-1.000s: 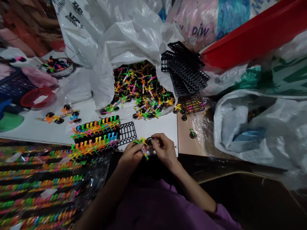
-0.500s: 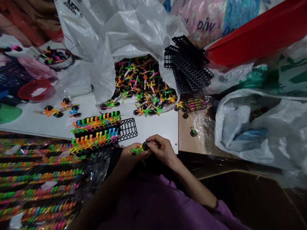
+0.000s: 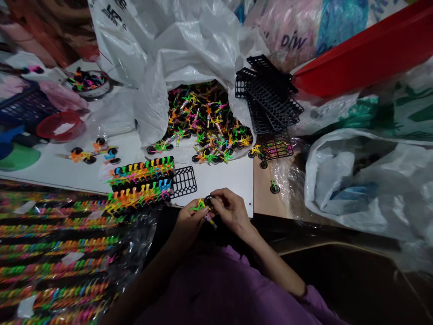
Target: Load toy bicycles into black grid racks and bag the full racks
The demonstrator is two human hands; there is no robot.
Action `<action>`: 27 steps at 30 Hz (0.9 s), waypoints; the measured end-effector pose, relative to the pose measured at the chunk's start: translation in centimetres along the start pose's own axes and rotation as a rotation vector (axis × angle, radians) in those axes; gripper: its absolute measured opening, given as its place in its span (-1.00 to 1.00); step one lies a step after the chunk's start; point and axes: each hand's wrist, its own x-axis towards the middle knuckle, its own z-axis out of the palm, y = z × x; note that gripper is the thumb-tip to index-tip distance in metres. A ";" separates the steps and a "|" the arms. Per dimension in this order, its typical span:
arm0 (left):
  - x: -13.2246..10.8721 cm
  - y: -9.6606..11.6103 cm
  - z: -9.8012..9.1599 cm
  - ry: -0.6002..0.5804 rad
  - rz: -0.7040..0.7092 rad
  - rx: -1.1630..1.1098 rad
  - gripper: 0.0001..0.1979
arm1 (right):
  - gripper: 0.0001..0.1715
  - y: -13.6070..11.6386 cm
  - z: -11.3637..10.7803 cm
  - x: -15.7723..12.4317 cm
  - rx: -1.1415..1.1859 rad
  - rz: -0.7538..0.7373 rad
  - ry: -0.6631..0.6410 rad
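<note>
Left hand [image 3: 188,220], right hand [image 3: 230,211] pinch toy bicycle [image 3: 204,208] between fingertips, at table edge [image 3: 243,189].

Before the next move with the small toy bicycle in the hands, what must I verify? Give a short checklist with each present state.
1. Grip on the toy bicycle by left hand and right hand: ok.
2. Seating of the black wheel on it: cannot tell, too small.
3. Free grid at the right end of the black rack: ok.
4. Stock in the pile of loose bicycles: ok.
</note>
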 end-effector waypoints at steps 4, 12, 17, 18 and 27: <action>-0.6 -0.6 -0.1 -0.080 -0.105 -0.156 -0.68 | -0.78 0.1 0.0 -0.2 0.110 0.067 -0.060; -2.2 -1.4 -2.3 -0.245 -0.023 0.058 -0.73 | -0.80 0.9 1.3 -1.6 -0.222 -0.115 -0.079; -1.7 -1.1 -2.9 -0.076 -0.037 0.140 -0.78 | -0.79 0.2 1.4 -0.7 -0.175 -0.123 -0.103; -1.5 -0.8 -2.8 -0.027 -0.057 0.104 -0.74 | -0.79 0.0 1.3 -0.5 -0.136 -0.104 -0.082; -1.6 2.8 -1.7 0.079 0.042 -0.071 -0.87 | -0.79 -1.4 1.9 0.2 0.023 -0.029 -0.050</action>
